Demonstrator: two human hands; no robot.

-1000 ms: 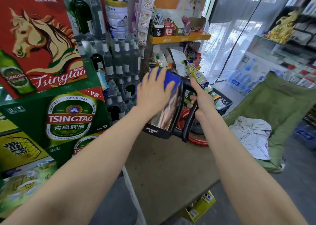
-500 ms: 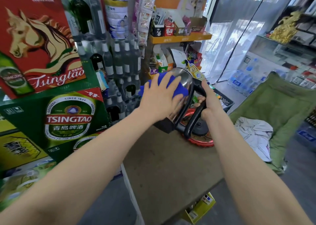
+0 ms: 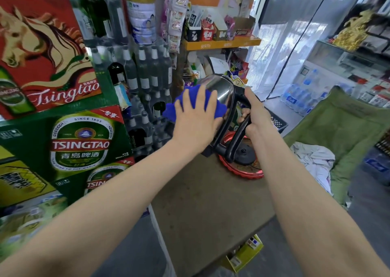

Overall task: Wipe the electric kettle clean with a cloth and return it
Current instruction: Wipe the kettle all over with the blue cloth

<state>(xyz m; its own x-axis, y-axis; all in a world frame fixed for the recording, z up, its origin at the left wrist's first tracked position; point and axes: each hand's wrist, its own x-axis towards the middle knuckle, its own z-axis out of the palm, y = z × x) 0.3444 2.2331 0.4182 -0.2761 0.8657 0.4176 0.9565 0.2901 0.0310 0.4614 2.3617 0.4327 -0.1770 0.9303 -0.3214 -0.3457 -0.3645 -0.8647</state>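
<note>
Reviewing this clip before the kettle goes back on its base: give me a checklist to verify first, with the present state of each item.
1. Handle grip: right hand wrapped around the kettle handle. Ok.
2. Cloth contact: left hand presses the blue cloth flat on the steel side. Ok.
3. Kettle upright for docking: it is tilted and lifted off the base. Not ok.
4. Base free: black power base sits uncovered on the red tray. Ok.
5. Whole body wiped: far side hidden. Cannot tell.
6. Table room near the tray: bare surface. Ok.
</note>
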